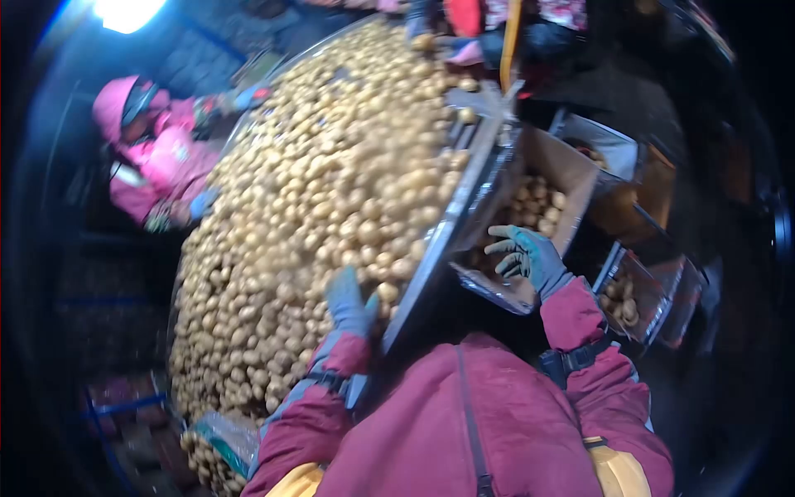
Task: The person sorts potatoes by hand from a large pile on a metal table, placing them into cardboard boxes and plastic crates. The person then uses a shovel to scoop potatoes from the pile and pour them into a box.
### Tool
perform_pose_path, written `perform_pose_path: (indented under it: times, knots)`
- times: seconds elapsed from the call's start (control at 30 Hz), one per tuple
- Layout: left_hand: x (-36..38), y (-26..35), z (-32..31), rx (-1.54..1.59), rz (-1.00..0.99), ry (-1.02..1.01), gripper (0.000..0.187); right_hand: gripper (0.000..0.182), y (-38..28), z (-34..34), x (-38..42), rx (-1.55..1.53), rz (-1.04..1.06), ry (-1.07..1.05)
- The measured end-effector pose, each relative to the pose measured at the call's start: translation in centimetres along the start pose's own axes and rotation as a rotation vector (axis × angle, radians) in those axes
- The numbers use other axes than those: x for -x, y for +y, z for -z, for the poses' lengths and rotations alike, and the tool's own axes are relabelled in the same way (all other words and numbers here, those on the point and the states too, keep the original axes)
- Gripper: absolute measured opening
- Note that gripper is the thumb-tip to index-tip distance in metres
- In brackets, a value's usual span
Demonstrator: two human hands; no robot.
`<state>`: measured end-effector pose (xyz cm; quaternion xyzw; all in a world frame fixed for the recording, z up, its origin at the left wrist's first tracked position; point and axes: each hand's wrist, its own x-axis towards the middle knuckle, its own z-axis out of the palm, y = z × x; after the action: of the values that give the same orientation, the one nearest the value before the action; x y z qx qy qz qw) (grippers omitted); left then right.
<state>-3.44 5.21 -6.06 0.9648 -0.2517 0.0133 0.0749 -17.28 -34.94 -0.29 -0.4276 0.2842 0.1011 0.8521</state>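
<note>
A large heap of round, pale yellow potatoes point(306, 199) covers a broad sorting table with a metal edge point(439, 240). Gloved in grey-blue, my left hand point(349, 305) lies against the potatoes near that edge, its fingers stretched out and thumb apart. My right hand point(530, 255), also gloved, hovers at the near side of a cardboard box point(571, 174) to the right of the table. Its fingers are spread, with nothing visible in them. Inside the box are several potatoes point(537, 203), partly hidden by my right hand.
Across the table, a person in pink point(166, 157) has gloved hands at the heap's edge. Other people stand at the far end. More boxes are on the right, one holding potatoes point(619, 300). A plastic-lined container point(228, 439) of potatoes is at lower left.
</note>
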Motion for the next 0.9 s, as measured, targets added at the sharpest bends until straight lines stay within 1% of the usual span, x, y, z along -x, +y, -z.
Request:
perform_pose_path:
  times: [0.03,0.07,0.1,0.17,0.27,0.37,0.4,0.5,0.53,0.6,0.63,0.67,0.77,0.8,0.83,0.9]
  knots:
    - [-0.6,0.5,0.5,0.001,-0.01,-0.008,0.097,0.044,0.1,-1.6,-0.4,-0.007,-0.036,-0.027]
    - [-1.3,1.2,1.6,-0.002,0.01,-0.07,0.097,0.042,1.0,-2.8,-1.7,0.046,-0.069,-0.037]
    - [-2.1,1.5,2.4,0.039,0.047,-0.131,0.096,0.04,1.8,-4.1,-2.3,0.089,-0.058,-0.066]
    - [-3.3,1.4,1.8,0.065,-0.001,-0.108,0.096,0.044,3.3,-5.6,-4.1,0.159,-0.091,-0.149]
    - [-6.3,1.2,1.1,0.101,-0.084,-0.083,0.093,0.046,3.6,-9.1,-6.1,0.242,-0.226,-0.167]
    - [-8.6,1.2,0.6,0.217,-0.105,-0.069,0.097,0.046,4.3,-10.4,-8.2,0.256,-0.249,-0.215]
    - [-9.4,1.1,0.2,0.237,-0.065,-0.047,0.094,0.045,4.1,-11.1,-9.0,0.268,-0.216,-0.225]
    - [-12.7,0.5,-0.7,0.212,0.0,0.028,0.086,0.042,2.2,-13.2,-10.9,0.269,-0.21,-0.172]
    - [-14.0,0.4,-0.4,0.202,-0.004,0.007,0.076,0.043,1.6,-14.1,-11.3,0.231,-0.17,-0.149]
    - [-16.5,-0.9,-1.8,0.18,-0.045,0.019,0.069,0.046,1.1,-14.8,-14.1,0.224,-0.149,-0.165]
    - [-17.7,-0.9,-1.1,0.17,-0.068,0.027,0.066,0.046,1.0,-15.2,-15.6,0.215,-0.139,-0.165]
    - [-18.4,-0.7,-0.6,0.238,-0.034,0.042,0.059,0.045,0.9,-15.2,-16.7,0.216,-0.17,-0.202]
    - [-20.6,-2.3,-2.6,-0.02,-0.091,0.007,0.057,0.043,0.8,-17.4,-18.6,0.394,0.044,-0.24]
    - [-21.2,-2.7,-2.4,-0.055,-0.074,-0.059,0.059,0.042,1.8,-17.0,-20.2,0.269,0.043,-0.263]
    - [-21.2,-2.7,-1.2,0.014,-0.063,-0.043,0.059,0.042,1.1,-17.3,-19.5,0.264,0.032,-0.251]
    - [-21.2,-5.2,-0.7,-0.019,-0.1,0.185,0.058,0.04,-1.1,-17.4,-17.7,0.251,0.011,-0.228]
